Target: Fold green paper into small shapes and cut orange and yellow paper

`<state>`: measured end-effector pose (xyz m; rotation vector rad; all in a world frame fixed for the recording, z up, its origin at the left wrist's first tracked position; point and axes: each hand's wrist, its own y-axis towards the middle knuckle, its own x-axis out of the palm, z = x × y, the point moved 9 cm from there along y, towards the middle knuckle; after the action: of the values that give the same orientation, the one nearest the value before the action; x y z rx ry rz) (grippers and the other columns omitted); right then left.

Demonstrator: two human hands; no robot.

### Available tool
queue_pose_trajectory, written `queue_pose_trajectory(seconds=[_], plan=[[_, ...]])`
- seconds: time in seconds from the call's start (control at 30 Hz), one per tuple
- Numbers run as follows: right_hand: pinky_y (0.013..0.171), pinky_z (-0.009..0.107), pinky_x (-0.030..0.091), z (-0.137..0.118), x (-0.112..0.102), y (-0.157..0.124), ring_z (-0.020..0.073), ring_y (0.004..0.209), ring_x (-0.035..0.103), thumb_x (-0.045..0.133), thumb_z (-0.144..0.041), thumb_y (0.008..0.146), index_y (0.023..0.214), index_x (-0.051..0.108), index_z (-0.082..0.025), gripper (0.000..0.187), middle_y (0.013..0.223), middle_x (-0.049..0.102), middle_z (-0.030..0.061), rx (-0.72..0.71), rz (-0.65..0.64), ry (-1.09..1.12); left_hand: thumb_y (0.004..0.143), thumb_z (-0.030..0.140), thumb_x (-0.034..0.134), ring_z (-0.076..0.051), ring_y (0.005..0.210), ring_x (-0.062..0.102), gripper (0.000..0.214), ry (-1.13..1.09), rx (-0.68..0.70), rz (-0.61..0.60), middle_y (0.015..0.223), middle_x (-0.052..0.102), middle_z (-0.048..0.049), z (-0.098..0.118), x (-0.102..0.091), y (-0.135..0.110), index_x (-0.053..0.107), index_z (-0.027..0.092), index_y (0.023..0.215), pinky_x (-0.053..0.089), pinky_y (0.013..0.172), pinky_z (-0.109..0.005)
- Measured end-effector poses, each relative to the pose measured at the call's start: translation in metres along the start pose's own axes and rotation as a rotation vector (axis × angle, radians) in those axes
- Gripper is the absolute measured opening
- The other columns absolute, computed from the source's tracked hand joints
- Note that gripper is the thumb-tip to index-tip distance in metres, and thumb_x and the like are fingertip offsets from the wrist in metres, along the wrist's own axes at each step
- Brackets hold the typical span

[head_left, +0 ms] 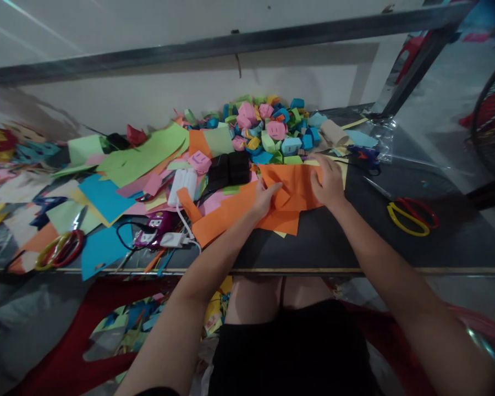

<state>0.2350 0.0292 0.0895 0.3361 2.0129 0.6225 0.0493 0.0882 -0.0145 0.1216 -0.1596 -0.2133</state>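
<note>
A creased sheet of orange paper [299, 184] is between my two hands, above the dark tabletop. My left hand [267, 198] pinches its left side, thumb on top, by a small folded flap; the fingers underneath are hidden. On the right side, my right hand [329, 179] grips the sheet's edge between thumb and curled fingers. More orange paper [220, 216] lies under and left of my left hand. Just beyond the sheet is a heap of small folded paper pieces, among them a pink paper cube [276, 130] with a drawn face.
Red-and-yellow-handled scissors [412, 215] lie on the right of the table [396, 253]. Another pair of scissors [61, 247] rests at left among coloured sheets. Left of my hands are a white power bank [183, 186] with a cable and a black case [229, 169]. A metal bar [214, 47] crosses behind.
</note>
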Motion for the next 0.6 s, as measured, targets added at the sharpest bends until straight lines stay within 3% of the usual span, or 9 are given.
queue_pose_trajectory(seconds=[0.1,0.17,0.27,0.37,0.43,0.53,0.6], plan=[[0.117,0.055,0.037,-0.008,0.008,0.001,0.0334,0.14,0.051,0.048,-0.047,0.096,0.147,0.052,-0.024,0.056,0.15,0.058,0.0133,-0.059,-0.089,0.089,0.079,0.049,0.066,-0.034,0.125,0.064,0.049,-0.028,-0.061,0.007,0.118,0.075,-0.003,-0.004,-0.003,-0.001,0.052,0.029,0.122,0.054,0.103,-0.053],[0.113,0.054,0.042,-0.005,0.01,0.002,0.0346,0.129,0.059,0.06,-0.054,0.09,0.134,0.064,-0.025,0.053,0.138,0.067,0.0127,-0.037,-0.113,0.174,0.078,0.045,0.065,-0.033,0.123,0.065,0.047,-0.063,-0.075,-0.013,0.118,0.075,-0.0029,0.0,-0.004,-0.001,0.056,0.028,0.121,0.056,0.101,-0.052],[0.085,0.043,0.054,0.006,0.016,0.002,0.0283,0.089,0.07,0.066,-0.057,0.083,0.091,0.077,-0.022,0.037,0.094,0.077,0.0085,0.072,-0.178,0.421,0.082,0.042,0.062,-0.032,0.119,0.066,0.047,-0.08,-0.09,-0.045,0.119,0.075,-0.0006,0.009,-0.005,-0.002,0.06,0.03,0.128,0.056,0.1,-0.052],[0.059,0.032,0.046,0.014,0.023,-0.001,0.0189,0.064,0.06,0.073,-0.059,0.076,0.071,0.074,-0.019,0.04,0.069,0.069,0.0039,0.195,-0.231,0.673,0.085,0.044,0.064,-0.031,0.115,0.067,0.05,-0.029,-0.089,-0.018,0.116,0.076,-0.0006,0.012,-0.009,0.0,0.059,0.031,0.133,0.057,0.098,-0.049],[0.054,0.029,0.041,0.017,0.024,-0.001,0.0155,0.059,0.055,0.078,-0.061,0.07,0.07,0.074,-0.018,0.042,0.066,0.066,0.0021,0.249,-0.22,0.758,0.083,0.05,0.069,-0.031,0.12,0.065,0.062,0.029,0.005,-0.007,0.125,0.072,-0.003,0.018,-0.01,0.003,0.054,0.031,0.14,0.056,0.099,-0.046],[0.054,0.028,0.041,0.023,0.021,0.001,0.0146,0.059,0.055,0.081,-0.064,0.065,0.069,0.075,-0.018,0.046,0.065,0.066,0.0016,0.326,-0.183,0.81,0.077,0.06,0.077,-0.031,0.137,0.054,0.086,0.135,0.272,0.039,0.15,0.054,-0.0093,0.039,-0.018,0.006,0.039,0.033,0.149,0.052,0.105,-0.044],[0.055,0.027,0.042,0.026,0.022,0.002,0.0152,0.061,0.057,0.081,-0.067,0.063,0.07,0.076,-0.018,0.049,0.067,0.068,0.0023,0.374,-0.202,0.833,0.08,0.067,0.074,-0.03,0.144,0.047,0.088,0.205,0.428,0.083,0.158,0.044,-0.0114,0.055,-0.025,0.004,0.034,0.034,0.151,0.048,0.108,-0.043]])
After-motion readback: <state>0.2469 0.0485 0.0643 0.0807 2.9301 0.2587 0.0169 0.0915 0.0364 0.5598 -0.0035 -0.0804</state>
